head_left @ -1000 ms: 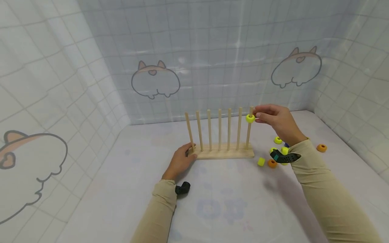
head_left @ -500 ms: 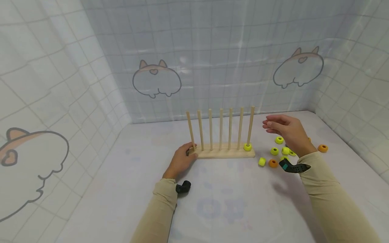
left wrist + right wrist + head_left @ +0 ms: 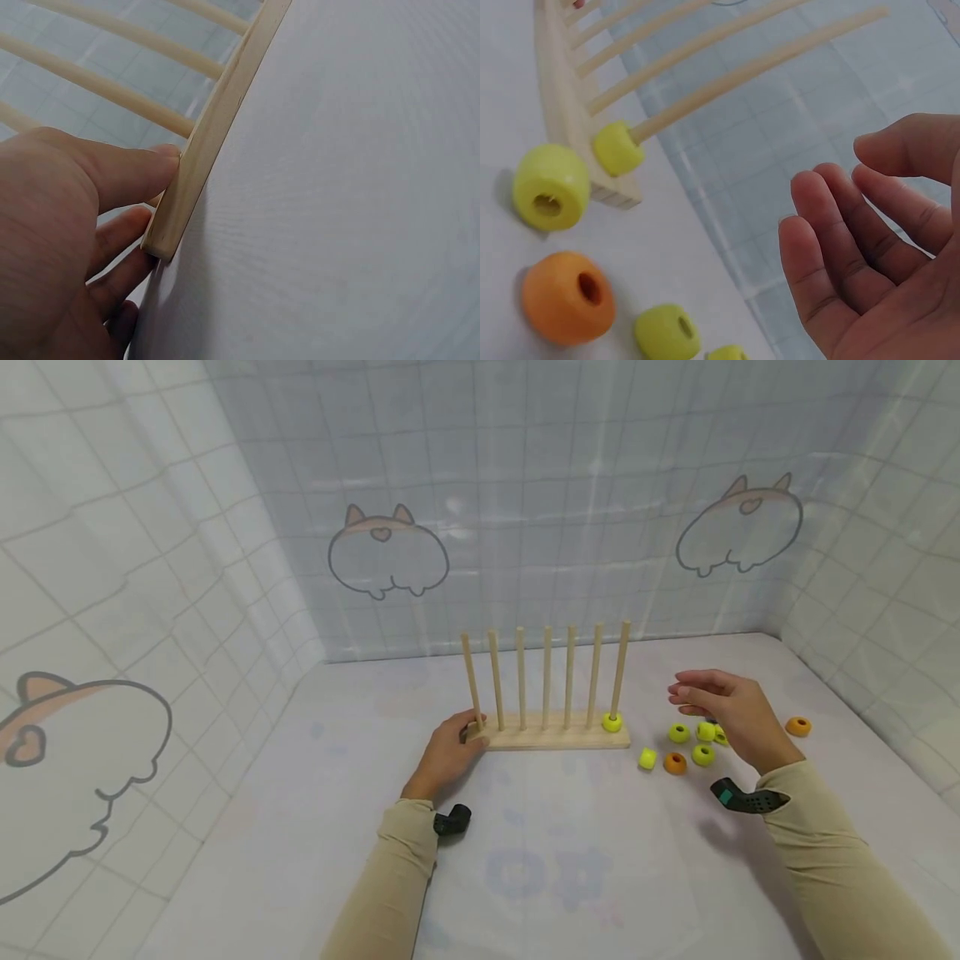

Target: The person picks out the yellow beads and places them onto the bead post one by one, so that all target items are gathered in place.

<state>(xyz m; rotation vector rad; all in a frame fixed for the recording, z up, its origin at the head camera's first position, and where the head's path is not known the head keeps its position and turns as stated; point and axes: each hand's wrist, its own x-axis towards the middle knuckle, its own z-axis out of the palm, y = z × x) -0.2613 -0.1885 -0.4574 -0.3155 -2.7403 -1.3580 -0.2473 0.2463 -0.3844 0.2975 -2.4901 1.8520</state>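
A wooden peg rack point(image 3: 555, 740) with several upright dowels stands on the table. My left hand point(image 3: 447, 754) grips its left end, thumb on the front and fingers behind; in the left wrist view the thumb presses the edge of the base point(image 3: 180, 199). One yellow bead point(image 3: 612, 722) sits at the bottom of the rightmost dowel point(image 3: 621, 668). To the right of the rack my right hand point(image 3: 738, 714) hovers above loose beads, fingers relaxed and nothing between them. Beneath and beside it lie several yellow beads point(image 3: 702, 754), an orange bead point(image 3: 675, 763) and a partly hidden dark blue one.
Another orange bead point(image 3: 798, 727) lies farther right, past the right hand. One yellow bead point(image 3: 647, 758) is close to the rack's right front corner. Tile-patterned cloth walls point(image 3: 525, 527) rise behind and on both sides of the white table point(image 3: 555, 827).
The yellow bead has dropped from the top of the rightmost dowel to its base. My right hand has let go and moved right and down toward the loose beads; the left stays put.
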